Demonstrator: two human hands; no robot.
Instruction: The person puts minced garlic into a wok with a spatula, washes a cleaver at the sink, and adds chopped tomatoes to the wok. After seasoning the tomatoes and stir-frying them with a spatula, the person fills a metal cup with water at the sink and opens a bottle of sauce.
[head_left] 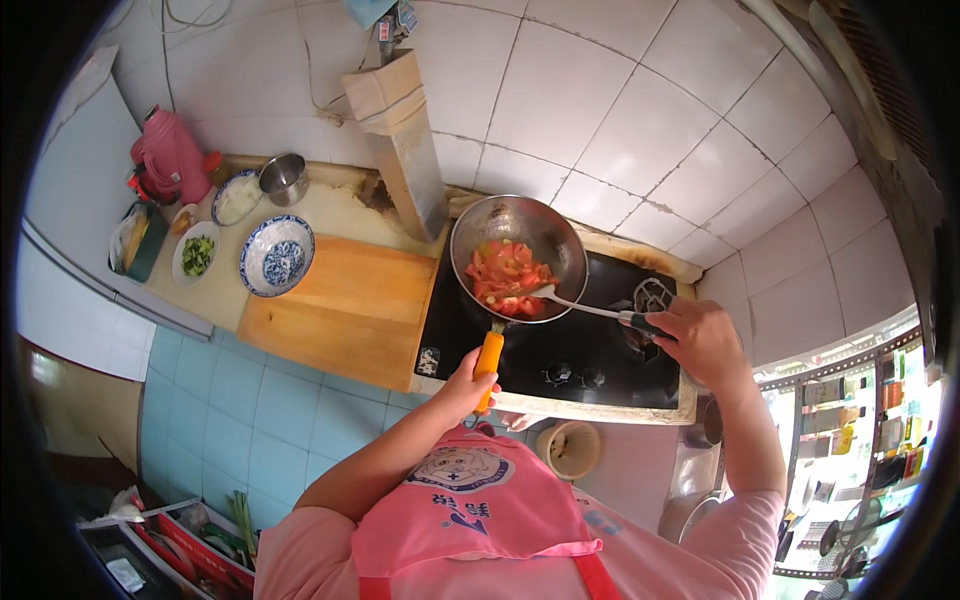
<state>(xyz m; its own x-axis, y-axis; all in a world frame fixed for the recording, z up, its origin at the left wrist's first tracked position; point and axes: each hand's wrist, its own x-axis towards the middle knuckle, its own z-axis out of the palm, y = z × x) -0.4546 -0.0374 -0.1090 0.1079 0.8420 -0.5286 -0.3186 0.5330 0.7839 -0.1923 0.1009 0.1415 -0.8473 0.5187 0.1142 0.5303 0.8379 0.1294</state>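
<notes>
One black stove (pixel 637 378) carries the work, with the wooden cutting board (pixel 340 312) close at its left. On the stove, toward its left end, sits the metal pan (pixel 556 236); whether a flame burns beneath is hidden, so judging the heat calls for a look under the rim. The spatula (pixel 590 307) slants in over the pan's right side, its blade among the food; a low angle along the bottom should turn pieces over rather than mash them. The chopped tomatoes (pixel 505 270) lie heaped toward the near left of the pan, so spreading them would likely cook them more evenly. The right hand (pixel 698 338) has its fingers curled round the spatula's dark grip. The left hand (pixel 470 388) clasps the orange handle (pixel 489 356), best held firm against each push.
</notes>
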